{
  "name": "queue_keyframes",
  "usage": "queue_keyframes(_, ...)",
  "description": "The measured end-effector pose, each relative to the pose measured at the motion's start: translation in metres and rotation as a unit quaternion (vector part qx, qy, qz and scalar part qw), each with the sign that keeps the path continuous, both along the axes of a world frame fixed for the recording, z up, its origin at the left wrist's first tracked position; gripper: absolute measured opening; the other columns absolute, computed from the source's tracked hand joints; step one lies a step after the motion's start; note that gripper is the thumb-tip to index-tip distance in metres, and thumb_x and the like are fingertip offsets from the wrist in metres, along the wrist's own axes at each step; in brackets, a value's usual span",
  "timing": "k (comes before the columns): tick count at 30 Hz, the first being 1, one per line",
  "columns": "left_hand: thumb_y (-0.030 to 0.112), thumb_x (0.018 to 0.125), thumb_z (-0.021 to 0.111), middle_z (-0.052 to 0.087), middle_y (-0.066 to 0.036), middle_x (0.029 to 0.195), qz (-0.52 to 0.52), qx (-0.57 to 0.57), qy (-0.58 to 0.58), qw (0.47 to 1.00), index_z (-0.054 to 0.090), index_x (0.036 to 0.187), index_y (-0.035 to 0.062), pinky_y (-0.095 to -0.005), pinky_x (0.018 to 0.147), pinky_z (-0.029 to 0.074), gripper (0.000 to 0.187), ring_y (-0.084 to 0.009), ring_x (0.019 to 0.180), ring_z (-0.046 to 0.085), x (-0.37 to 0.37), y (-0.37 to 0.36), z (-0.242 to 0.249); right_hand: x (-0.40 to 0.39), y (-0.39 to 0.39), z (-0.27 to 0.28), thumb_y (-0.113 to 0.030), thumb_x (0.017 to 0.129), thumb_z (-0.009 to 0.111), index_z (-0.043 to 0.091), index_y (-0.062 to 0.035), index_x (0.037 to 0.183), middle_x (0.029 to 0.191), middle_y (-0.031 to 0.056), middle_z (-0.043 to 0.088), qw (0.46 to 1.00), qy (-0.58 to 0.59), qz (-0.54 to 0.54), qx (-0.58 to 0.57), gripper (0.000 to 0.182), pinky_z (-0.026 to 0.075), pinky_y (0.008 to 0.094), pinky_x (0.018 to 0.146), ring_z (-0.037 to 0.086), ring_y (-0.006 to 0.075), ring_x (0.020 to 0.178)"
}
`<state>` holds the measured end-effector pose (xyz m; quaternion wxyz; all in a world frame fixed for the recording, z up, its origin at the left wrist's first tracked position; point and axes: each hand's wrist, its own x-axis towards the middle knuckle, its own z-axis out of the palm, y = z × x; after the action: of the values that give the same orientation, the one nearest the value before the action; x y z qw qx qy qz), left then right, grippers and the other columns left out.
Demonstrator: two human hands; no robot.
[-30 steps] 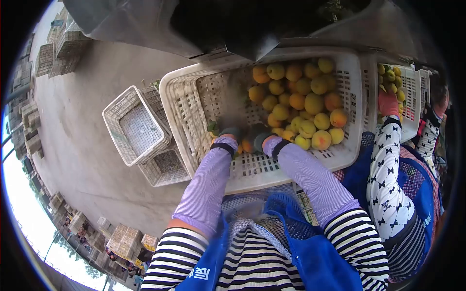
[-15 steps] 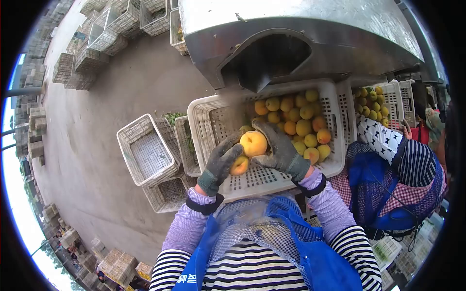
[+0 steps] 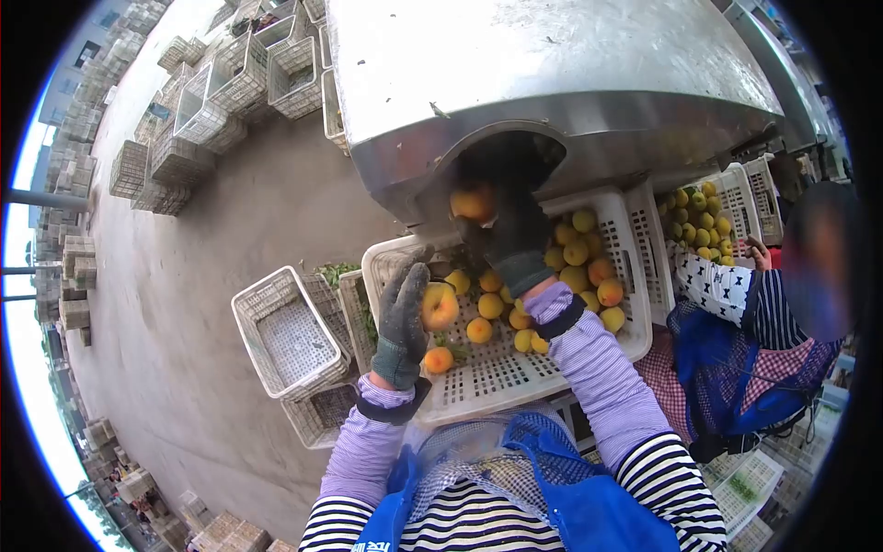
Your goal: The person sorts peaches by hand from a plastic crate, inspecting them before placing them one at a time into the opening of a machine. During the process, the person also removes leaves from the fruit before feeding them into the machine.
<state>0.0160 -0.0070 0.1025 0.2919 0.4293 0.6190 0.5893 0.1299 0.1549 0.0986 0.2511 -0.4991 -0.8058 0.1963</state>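
Note:
My left hand, in a dark grey work glove, is over the left side of a white plastic crate. Its fingers point upward, and a yellow-orange peach is held against the palm. My right hand, gloved the same way, reaches up to the dark opening of a metal machine. At its fingers is an orange peach, gripped from the right side; the fingertips are partly in shadow. Below both hands, several loose peaches lie spread in the crate, more thickly on the right.
The metal machine overhangs the crate's far side. Left of it stand a white crate and a crate with green leaves. At right, a person works beside another crate of peaches. Stacked crates line the back left.
My right hand has moved from the peach between both hands up to the machine's opening. The left hand has shifted left with a peach. More peaches lie in the crate's middle and left.

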Motion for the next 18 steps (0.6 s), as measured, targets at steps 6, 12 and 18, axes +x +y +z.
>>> queue_keyframes(6, 0.022, 0.101, 0.051, 0.059, -0.018, 0.129, -0.016, -0.065, -0.107, 0.992, 0.051, 0.132, -0.0044, -0.0365, 0.102, 0.048, 0.04, -0.0262, 0.116, 0.059, 0.007, 0.0, 0.007, -0.016, 0.028, -0.012, -0.038, 0.071, 0.081, 0.059, -0.0086, 0.113, 0.102, 0.0146, 0.063, 0.983, 0.117, 0.071, 0.121, 0.055, 0.052, 0.0455, 0.075, 0.063, 0.0333, 0.094)
queue_keyframes(12, 0.025, 0.1, 0.055, 0.057, -0.017, 0.127, 0.037, -0.053, -0.379, 0.923, 0.049, 0.13, -0.001, -0.0409, 0.103, 0.049, 0.041, -0.0283, 0.117, 0.058, 0.011, 0.001, -0.028, -0.003, 0.024, 0.042, -0.038, 0.069, 0.085, 0.056, -0.0052, 0.126, 0.117, 0.0173, 0.059, 0.996, 0.074, 0.05, -0.027, 0.073, 0.052, 0.0432, 0.085, 0.062, 0.0336, 0.102)
queue_keyframes(18, 0.034, 0.104, 0.047, 0.059, -0.012, 0.122, -0.027, 0.027, -0.431, 0.902, 0.051, 0.129, 0.0023, -0.0363, 0.096, 0.052, 0.04, -0.0227, 0.11, 0.061, 0.033, 0.01, 0.026, 0.036, -0.07, 0.028, -0.048, 0.066, 0.083, 0.053, -0.0101, 0.135, 0.123, 0.0161, 0.057, 0.985, 0.069, 0.153, -0.032, 0.084, 0.053, 0.0428, 0.086, 0.061, 0.0337, 0.108)
